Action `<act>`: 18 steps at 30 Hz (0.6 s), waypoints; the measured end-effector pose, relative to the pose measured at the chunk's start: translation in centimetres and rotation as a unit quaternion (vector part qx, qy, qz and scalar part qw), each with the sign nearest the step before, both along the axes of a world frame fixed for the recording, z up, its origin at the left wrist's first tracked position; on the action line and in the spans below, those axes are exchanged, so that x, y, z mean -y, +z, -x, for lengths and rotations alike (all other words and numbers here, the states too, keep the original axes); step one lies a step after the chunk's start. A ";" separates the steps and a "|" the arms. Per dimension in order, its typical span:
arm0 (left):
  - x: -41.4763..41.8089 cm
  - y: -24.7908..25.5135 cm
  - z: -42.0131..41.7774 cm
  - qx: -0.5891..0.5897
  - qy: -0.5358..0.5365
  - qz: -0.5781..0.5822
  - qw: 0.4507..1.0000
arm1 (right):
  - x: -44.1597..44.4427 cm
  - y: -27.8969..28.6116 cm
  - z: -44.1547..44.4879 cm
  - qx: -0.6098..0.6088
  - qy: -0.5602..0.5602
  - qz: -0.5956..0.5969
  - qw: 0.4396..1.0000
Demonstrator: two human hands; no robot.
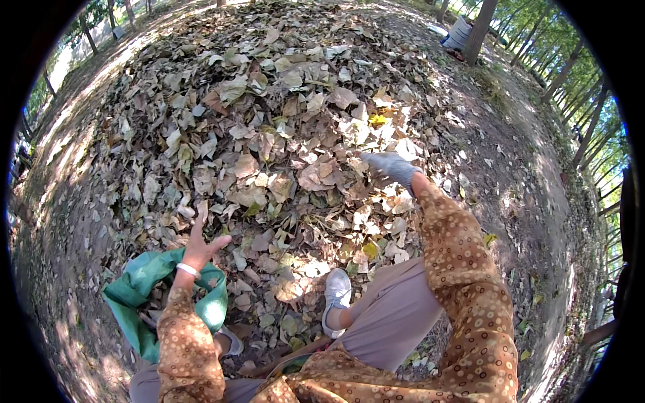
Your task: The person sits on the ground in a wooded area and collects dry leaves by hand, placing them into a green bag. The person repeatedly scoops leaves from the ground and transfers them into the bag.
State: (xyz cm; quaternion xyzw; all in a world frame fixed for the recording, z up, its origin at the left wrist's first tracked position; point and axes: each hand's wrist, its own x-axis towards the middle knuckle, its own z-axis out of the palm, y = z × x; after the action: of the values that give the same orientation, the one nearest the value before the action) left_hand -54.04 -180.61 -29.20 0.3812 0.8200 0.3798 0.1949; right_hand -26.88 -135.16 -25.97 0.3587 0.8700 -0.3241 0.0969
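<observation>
A broad heap of dry fallen leaves (282, 166) spreads before me, mostly brown and grey-green. My left hand (201, 244) is bare, with thumb and fingers apart and nothing held. Its wrist bears a white bangle (188, 270) and passes over the mouth of a green fabric sack (126, 292). Inside the sack some leaves show, partly covered by my forearm. My right hand (390, 167), in a grey knitted glove, reaches out to the right side of the heap, touching or just above the leaves. Motion blurs its fingers, so I cannot tell whether they grip any leaves.
My light shoes (337, 292) stand among leaves at the heap's near edge. A wooden stick or handle (289, 356) lies close to my lap. A filled white sack (458, 32) leans by a tree trunk (481, 32) at far right. Bare soil (524, 166) flanks the heap.
</observation>
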 end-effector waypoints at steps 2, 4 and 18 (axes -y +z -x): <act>-0.3 -4.7 0.6 -0.024 0.075 -0.020 0.997 | -2.3 -1.1 -3.2 -0.135 -0.148 -0.003 0.980; -3.0 -6.6 0.9 0.028 0.154 -0.019 0.988 | -2.6 -1.7 -6.6 -0.207 -0.323 0.028 0.923; -14.6 -11.6 7.5 0.193 0.206 -0.074 0.956 | 0.3 -4.7 1.4 -0.307 -0.452 0.263 0.795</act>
State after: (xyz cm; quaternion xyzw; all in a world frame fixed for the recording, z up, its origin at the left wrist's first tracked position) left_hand -61.53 -166.05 -40.76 0.1364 0.7970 0.5380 0.2382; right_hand -28.32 -135.49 -30.66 0.5530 0.4746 -0.6405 -0.2424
